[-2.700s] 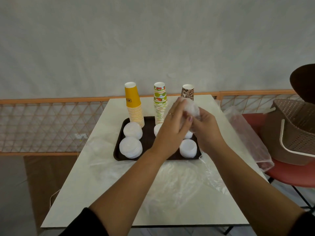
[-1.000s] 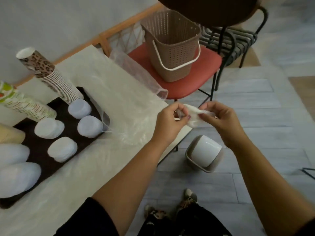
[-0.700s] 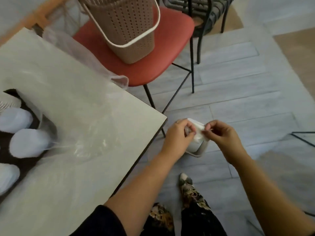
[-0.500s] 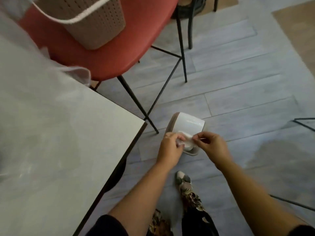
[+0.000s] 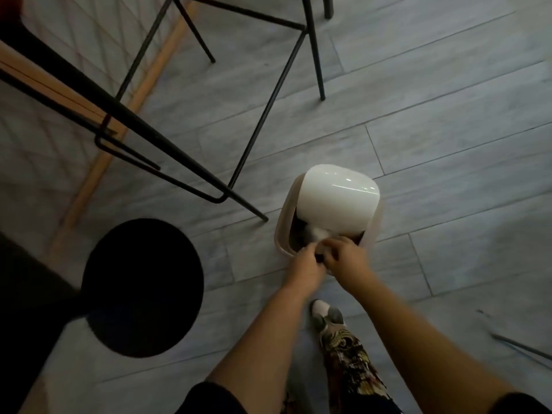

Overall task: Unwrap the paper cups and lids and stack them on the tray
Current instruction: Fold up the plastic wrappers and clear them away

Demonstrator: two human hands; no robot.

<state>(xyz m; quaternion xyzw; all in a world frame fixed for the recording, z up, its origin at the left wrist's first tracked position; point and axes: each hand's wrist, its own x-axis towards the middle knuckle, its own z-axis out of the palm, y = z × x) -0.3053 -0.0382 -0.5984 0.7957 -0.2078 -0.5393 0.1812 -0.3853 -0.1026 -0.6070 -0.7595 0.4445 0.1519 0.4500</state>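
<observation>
Pushing crumpled plastic wrap [image 5: 319, 233] under the swing lid [image 5: 339, 198] of the floor bin [image 5: 283, 234], at twelve o'clock from my foot, both hands pinched it: left hand [image 5: 306, 265], right hand [image 5: 346, 258]. I judged it might spring out; cups and tray were out of view.

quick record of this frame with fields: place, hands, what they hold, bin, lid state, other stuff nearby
place: grey plank floor, seen from above
hands: left hand and right hand, close together at the near edge of the bin
held: a crumpled clear plastic wrapper, pinched between both hands over the opening
bin: small beige bin on the floor
lid state: white swing lid tilted, dark gap at the near side
nearby: black chair legs; round black stool seat; one foot
</observation>
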